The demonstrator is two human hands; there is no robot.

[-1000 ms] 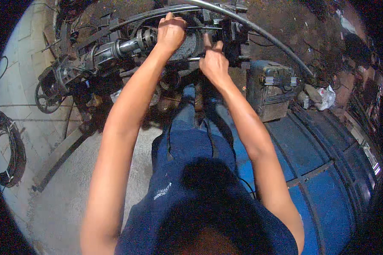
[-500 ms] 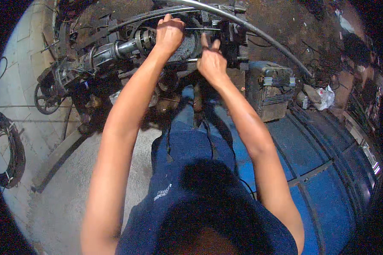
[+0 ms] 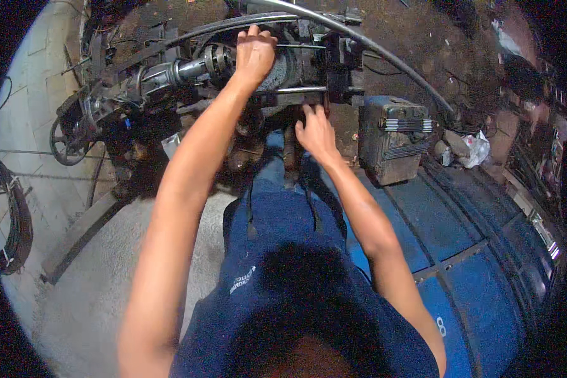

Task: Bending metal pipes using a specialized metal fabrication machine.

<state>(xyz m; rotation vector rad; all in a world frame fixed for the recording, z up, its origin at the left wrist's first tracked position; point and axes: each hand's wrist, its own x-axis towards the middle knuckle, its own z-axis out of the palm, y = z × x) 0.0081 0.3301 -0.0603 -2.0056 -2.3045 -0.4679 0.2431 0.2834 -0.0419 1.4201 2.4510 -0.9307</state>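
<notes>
A dark, greasy machine lies across the far side, with a ribbed cylindrical metal part (image 3: pixel 219 60) and a grey round face (image 3: pixel 283 70) partly behind my left hand. My left hand (image 3: pixel 256 58) is closed over the machine beside that face, and its fingertips and whatever they grip are hidden. From beside its knuckles a thin metal rod (image 3: pixel 301 46) runs right. My right hand (image 3: pixel 318 133) is nearer to me, below a second bright rod (image 3: pixel 293 91) on the machine's near side. Its fingers are apart and point at the dark near edge, holding nothing visible.
A long curved metal pipe (image 3: pixel 384 49) arches over the machine. To the right stand a grimy boxy container (image 3: pixel 394 151) and a crumpled white bag (image 3: pixel 477 150), beside blue panels (image 3: pixel 416 220). On the left are a handwheel (image 3: pixel 69 142) and a coiled black cable (image 3: pixel 17 220).
My right hand has come down toward me, away from the machine's inner part to below its near rod. My left hand stays at about the same place.
</notes>
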